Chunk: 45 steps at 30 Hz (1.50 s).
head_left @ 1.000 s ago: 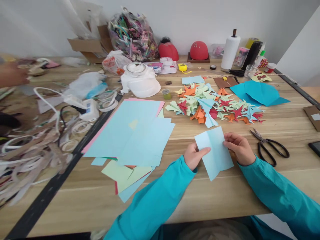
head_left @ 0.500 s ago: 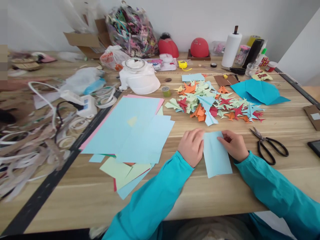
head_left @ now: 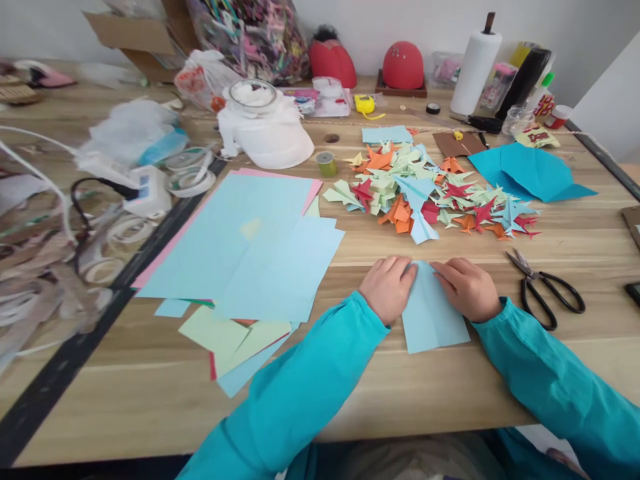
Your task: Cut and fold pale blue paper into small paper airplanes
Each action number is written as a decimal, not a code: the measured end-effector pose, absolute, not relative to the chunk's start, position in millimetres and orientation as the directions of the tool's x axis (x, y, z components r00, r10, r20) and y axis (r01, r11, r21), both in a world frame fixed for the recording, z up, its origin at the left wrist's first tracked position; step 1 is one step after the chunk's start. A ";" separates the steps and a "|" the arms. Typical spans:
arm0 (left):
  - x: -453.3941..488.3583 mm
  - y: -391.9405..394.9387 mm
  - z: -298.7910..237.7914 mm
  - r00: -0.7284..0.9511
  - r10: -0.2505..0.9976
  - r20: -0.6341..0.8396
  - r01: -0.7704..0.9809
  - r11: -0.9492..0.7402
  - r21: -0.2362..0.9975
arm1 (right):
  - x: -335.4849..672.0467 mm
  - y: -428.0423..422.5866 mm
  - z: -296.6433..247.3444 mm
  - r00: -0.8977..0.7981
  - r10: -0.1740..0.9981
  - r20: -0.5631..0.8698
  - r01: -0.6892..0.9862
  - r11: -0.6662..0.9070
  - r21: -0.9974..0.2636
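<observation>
A light blue paper sheet [head_left: 433, 323] lies flat on the wooden table [head_left: 400, 393] in front of me. My left hand [head_left: 387, 288] presses on its top left corner with fingers curled over the paper. My right hand [head_left: 465, 287] presses down on the top right corner, fingers bent, folding it inward. Both arms wear teal sleeves. Just beyond my hands is a pile of folded paper figures [head_left: 425, 197] in green, orange, red and blue.
Black scissors [head_left: 547, 297] lie to the right of my right hand. A stack of large blue and pink sheets [head_left: 250, 253] lies to the left, with green offcuts below. A teal paper [head_left: 530, 173], paper towel roll [head_left: 475, 63], white container [head_left: 267, 130] and tape clutter [head_left: 100, 220] stand farther off.
The sheet, held up a second ago, now lies flat on the table. Both hands have moved onto its top corners and press them down. The view has shifted lower.
</observation>
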State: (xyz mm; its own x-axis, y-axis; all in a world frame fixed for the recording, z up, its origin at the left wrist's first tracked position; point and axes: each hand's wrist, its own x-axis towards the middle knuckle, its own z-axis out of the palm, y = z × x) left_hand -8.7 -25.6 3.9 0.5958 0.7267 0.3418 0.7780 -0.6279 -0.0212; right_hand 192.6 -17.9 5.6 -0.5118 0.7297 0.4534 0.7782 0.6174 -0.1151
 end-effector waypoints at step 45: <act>-6.1 -27.8 17.1 0.556 0.816 0.160 0.828 -0.561 -0.014 | 194.6 -26.3 9.8 -0.725 0.617 0.305 0.671 0.732 0.114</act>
State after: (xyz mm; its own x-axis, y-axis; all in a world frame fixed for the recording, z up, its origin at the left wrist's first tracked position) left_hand -6.1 -27.8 17.1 0.5556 0.8160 0.1598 0.8278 -0.5609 -0.0140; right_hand 194.6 -26.3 9.8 -0.7252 0.6173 0.3050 0.6713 0.7324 0.1138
